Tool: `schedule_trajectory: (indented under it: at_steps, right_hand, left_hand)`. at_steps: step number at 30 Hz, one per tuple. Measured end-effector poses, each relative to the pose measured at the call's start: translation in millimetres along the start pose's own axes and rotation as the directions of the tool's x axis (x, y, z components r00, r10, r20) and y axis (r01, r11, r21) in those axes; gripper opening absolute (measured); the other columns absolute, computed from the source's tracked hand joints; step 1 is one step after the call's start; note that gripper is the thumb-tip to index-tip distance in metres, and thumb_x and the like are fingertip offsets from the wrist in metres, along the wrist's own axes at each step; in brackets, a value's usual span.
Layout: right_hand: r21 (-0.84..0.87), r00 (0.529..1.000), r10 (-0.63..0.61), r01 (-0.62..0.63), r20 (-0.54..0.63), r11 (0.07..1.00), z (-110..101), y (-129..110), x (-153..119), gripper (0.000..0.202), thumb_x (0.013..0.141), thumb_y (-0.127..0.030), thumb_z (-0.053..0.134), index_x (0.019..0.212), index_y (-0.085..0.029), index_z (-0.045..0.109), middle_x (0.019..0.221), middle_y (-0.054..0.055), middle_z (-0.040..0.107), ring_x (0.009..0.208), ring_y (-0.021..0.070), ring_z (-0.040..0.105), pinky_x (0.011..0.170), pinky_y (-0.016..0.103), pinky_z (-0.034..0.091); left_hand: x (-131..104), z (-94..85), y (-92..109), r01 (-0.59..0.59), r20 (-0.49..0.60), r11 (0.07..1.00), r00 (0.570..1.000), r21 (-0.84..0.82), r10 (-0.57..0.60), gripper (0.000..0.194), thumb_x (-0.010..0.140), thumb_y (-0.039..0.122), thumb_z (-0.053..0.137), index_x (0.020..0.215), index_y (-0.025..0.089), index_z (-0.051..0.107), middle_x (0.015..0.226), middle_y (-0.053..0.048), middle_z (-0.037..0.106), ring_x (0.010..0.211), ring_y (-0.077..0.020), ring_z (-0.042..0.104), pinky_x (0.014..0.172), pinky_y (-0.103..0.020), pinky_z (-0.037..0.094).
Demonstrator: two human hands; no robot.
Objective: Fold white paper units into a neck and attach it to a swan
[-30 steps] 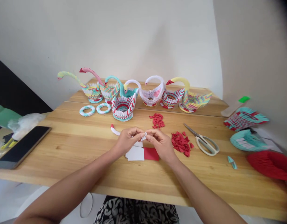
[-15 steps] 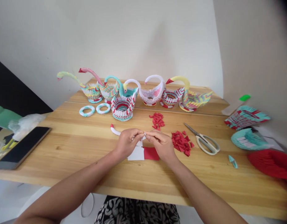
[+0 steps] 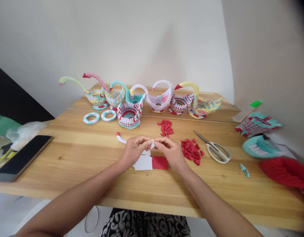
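Observation:
A small folded white paper piece (image 3: 152,144) is pinched between my left hand (image 3: 136,149) and my right hand (image 3: 169,150), above the wooden table. Below them lie white paper rectangles (image 3: 143,162) and, touching on the right, a red paper rectangle (image 3: 160,162). Just beyond my left hand is a curved white paper neck with a red tip (image 3: 121,138), partly hidden by that hand. To the right of my right hand sits a pile of folded red paper triangles (image 3: 191,151), with a smaller red pile (image 3: 165,127) farther back.
Scissors (image 3: 217,151) lie right of the red pile. Several paper swans (image 3: 159,98) stand along the back, with two paper rings (image 3: 91,118) in front at left. A phone (image 3: 23,158) rests at the left edge. More folded paper pieces (image 3: 262,147) are at the right.
The white piece between my fingertips is turned and shows more of its face. My hands stay in nearly the same place. The view has shifted slightly.

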State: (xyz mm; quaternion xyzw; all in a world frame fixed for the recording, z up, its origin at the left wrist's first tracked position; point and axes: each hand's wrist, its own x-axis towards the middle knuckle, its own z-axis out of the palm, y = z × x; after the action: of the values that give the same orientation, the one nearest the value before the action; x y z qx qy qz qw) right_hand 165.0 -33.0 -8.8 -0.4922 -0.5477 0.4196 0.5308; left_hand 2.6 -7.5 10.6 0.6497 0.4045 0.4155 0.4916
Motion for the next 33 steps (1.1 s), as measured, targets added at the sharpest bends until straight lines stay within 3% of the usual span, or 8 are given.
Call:
schedule_trajectory:
  at_steps: [4,8,17,25,33]
  right_hand:
    - [-0.075,0.997,-0.074,0.073,-0.003,0.995,-1.4,1.4,-0.4,0.013,0.079,-0.031,0.067,0.085,-0.023,0.074,0.082,0.002,0.072,0.073,0.0166,0.063,0.07,0.03,0.049]
    - [-0.197,0.989,-0.149,0.145,-0.005,0.97,0.1,1.4,-2.1,0.014,0.08,-0.032,0.066,0.086,-0.024,0.076,0.077,0.003,0.07,0.07,0.0162,0.06,0.067,0.03,0.047]
    - [-0.086,0.999,-0.053,0.052,-0.012,0.995,1.3,1.8,-1.0,0.016,0.079,-0.031,0.065,0.089,-0.022,0.073,0.084,0.003,0.072,0.076,0.0172,0.064,0.071,0.03,0.049]
    - [-0.296,0.954,-0.298,0.298,0.047,0.907,-0.5,-2.9,-4.0,0.017,0.085,-0.026,0.059,0.092,-0.027,0.075,0.081,0.003,0.069,0.076,0.0183,0.062,0.072,0.033,0.048]
    - [-0.261,0.974,-0.213,0.225,0.076,0.939,-2.3,1.4,-1.4,0.018,0.086,-0.027,0.058,0.094,-0.028,0.075,0.085,0.002,0.071,0.079,0.0183,0.063,0.074,0.032,0.048]
  left_hand:
    - [-0.2,1.5,-0.4,0.009,0.024,0.999,1.0,-0.051,-0.007,0.027,0.082,0.034,0.055,0.062,0.015,0.057,0.059,0.0,0.058,0.057,-0.0108,0.053,0.058,-0.022,0.042]
    - [-2.5,2.3,-0.5,0.001,0.021,1.0,1.0,0.016,-0.001,0.026,0.084,0.034,0.052,0.065,0.016,0.055,0.057,0.001,0.056,0.054,-0.0099,0.049,0.055,-0.021,0.038]
    - [1.6,1.1,-0.6,0.066,0.085,0.988,0.995,-0.143,-0.054,0.025,0.082,0.037,0.055,0.069,0.015,0.055,0.058,0.002,0.056,0.053,-0.0091,0.05,0.055,-0.022,0.04]
    - [5.2,-2.0,-7.5,0.076,0.144,0.991,0.988,-0.108,-0.06,0.019,0.075,0.031,0.059,0.067,0.015,0.053,0.056,0.001,0.058,0.052,-0.0093,0.053,0.052,-0.02,0.038]
    - [6.5,-3.5,-10.7,0.054,0.12,0.996,0.992,-0.077,-0.045,0.008,0.072,0.021,0.057,0.068,0.015,0.054,0.057,0.003,0.055,0.053,-0.0078,0.05,0.053,-0.019,0.036]
